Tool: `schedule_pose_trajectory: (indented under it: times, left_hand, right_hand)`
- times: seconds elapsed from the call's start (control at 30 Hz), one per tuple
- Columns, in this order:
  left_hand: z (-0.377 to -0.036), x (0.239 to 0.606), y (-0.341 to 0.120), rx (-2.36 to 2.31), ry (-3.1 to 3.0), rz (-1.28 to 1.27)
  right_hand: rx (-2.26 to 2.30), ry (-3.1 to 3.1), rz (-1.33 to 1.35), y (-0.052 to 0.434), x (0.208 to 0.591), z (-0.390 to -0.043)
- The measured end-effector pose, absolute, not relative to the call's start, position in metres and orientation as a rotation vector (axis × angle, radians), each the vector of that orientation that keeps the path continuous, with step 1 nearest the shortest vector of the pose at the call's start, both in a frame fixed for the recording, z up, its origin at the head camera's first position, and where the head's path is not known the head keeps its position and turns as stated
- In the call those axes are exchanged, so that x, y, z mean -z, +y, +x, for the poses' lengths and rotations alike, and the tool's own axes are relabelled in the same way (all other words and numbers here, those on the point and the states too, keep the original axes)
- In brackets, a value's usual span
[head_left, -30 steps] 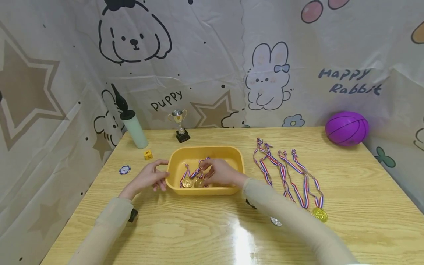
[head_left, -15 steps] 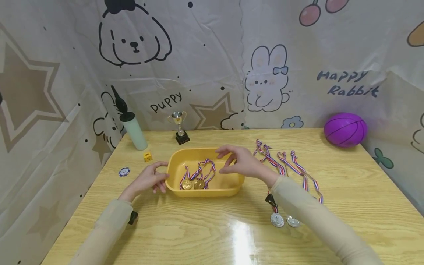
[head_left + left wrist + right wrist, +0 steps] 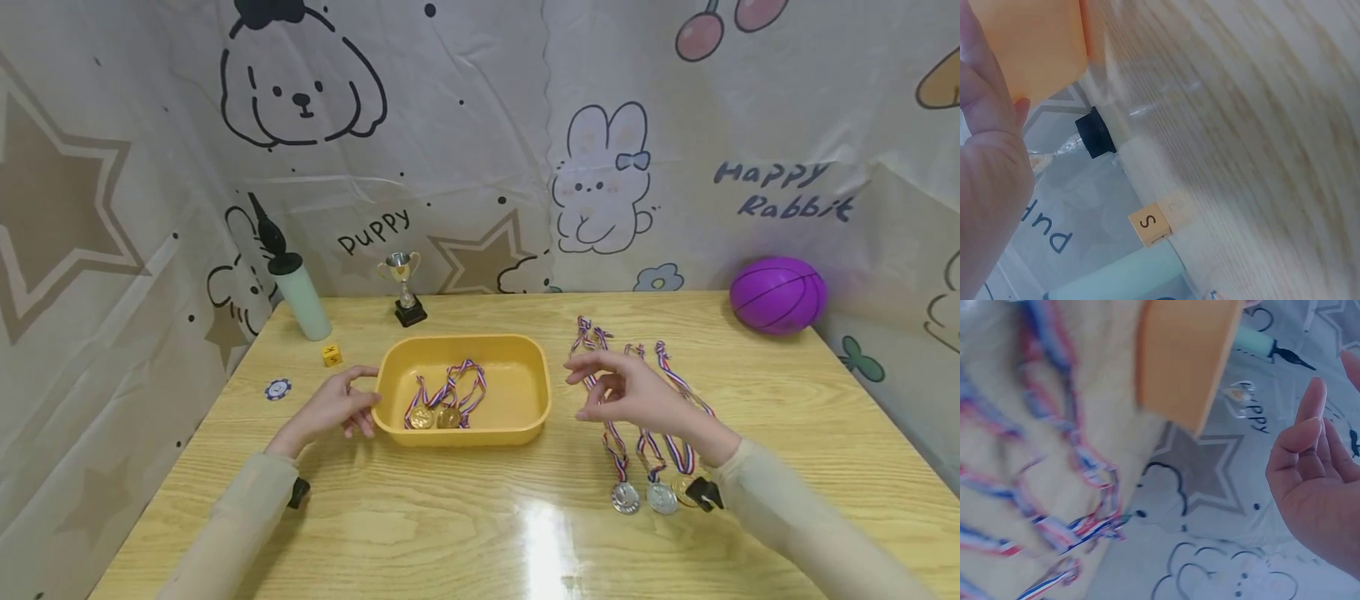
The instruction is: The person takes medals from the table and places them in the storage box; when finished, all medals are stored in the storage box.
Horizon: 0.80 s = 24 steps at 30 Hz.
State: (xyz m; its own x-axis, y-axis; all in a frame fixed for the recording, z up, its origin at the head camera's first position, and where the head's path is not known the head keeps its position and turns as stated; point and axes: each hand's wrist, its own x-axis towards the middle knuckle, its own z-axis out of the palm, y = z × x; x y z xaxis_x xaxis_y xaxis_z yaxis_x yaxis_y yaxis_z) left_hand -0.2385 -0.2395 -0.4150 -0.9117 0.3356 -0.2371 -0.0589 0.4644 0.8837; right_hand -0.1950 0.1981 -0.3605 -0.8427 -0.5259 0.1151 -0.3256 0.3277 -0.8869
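Note:
A yellow tray sits mid-table with two gold medals on striped ribbons lying in it. My left hand cups the tray's left end, thumb by the rim and fingers against the wall; the left wrist view shows a fingertip on the tray. My right hand hovers with relaxed, spread fingers and holds nothing. It is just above the striped ribbons of three medals laid right of the tray. Their discs, two silver and one gold, lie near my right wrist. The right wrist view shows blurred ribbons and the tray's corner.
A small trophy stands behind the tray and a pale green bottle stands at the back left. A yellow die and a poker chip lie left of the tray. A purple ball rests at the back right. Printed sheets wall the table.
My right hand has come out of the tray, leaving the two gold medals there, and moved right over the ribbons on the table. The left hand has stayed at the tray.

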Motion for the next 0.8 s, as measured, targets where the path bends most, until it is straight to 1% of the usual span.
schedule_pose_trajectory:
  times: [0.23, 0.47, 0.8]
  left_hand:
    - [-0.237, 0.412, -0.240, -1.432, 2.340, 0.216]
    - [-0.236, 0.411, -0.240, -1.432, 2.340, 0.197]
    - [-0.238, 0.416, -0.240, -1.431, 2.346, 0.214]
  right_hand:
    - [1.451, 2.363, -0.818, 0.224, 0.385, -0.179]
    - [1.410, 2.281, -0.798, 0.240, 0.409, -0.161]
    - [1.317, 2.318, -0.637, 0.250, 0.420, -0.146]
